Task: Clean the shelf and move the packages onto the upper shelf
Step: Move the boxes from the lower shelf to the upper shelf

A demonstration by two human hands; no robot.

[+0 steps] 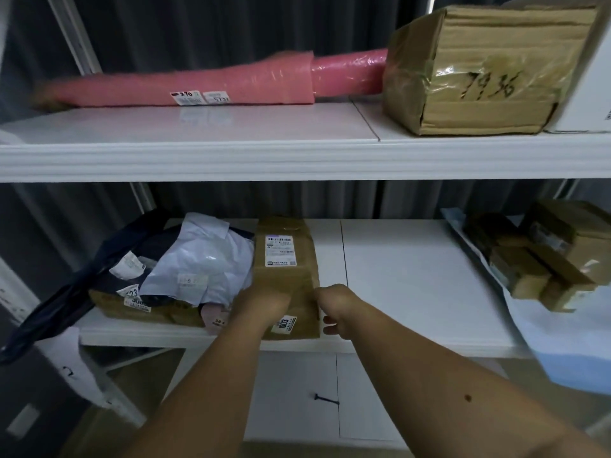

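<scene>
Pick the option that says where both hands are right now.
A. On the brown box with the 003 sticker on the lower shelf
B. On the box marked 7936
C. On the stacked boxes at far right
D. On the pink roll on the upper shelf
A: the left hand and right hand meet the near end of the brown box, which sits on the lower shelf.

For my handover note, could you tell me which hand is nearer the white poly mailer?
Left. The left hand is beside the white poly mailer; the right hand is across the brown parcel.
</scene>
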